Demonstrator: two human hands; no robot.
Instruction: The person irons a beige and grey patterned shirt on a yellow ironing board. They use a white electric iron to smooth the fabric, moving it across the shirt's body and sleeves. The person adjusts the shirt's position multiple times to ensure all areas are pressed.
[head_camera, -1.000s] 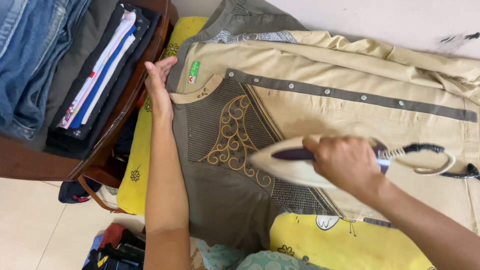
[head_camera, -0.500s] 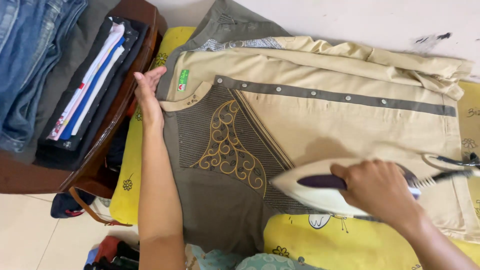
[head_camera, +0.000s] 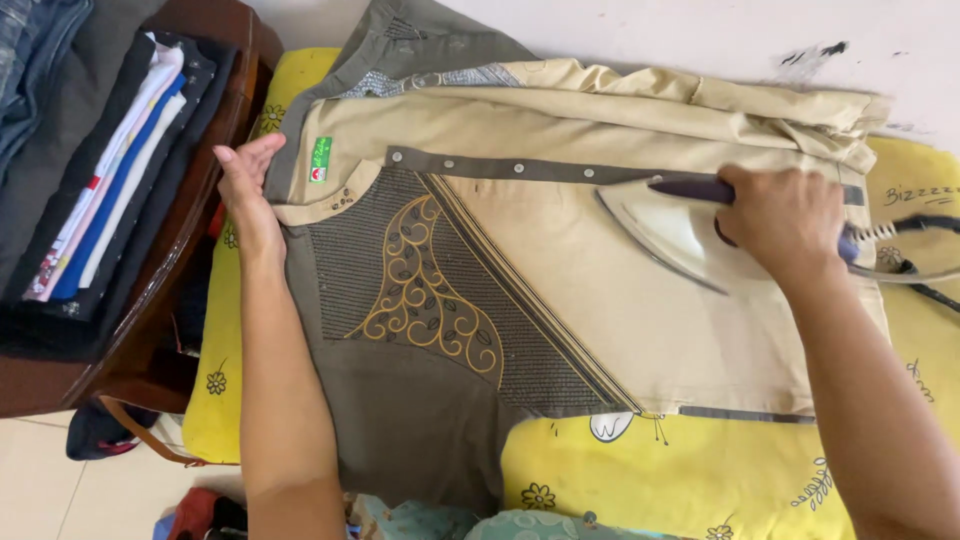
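A beige and olive shirt with gold swirl embroidery lies flat on a yellow patterned cloth. My right hand grips the dark handle of a white clothes iron, which rests on the beige panel just below the snap-button placket. The iron's tip points left. My left hand lies flat on the shirt's collar edge at the left, holding the fabric down. The iron's cord trails off to the right.
A dark wooden stand at the left holds a stack of folded clothes. More garments lie at the bottom edge. A pale wall or floor surface runs along the top.
The iron in my right hand has travelled from the lower part of the beige panel up toward the button placket. My left hand stays on the collar.
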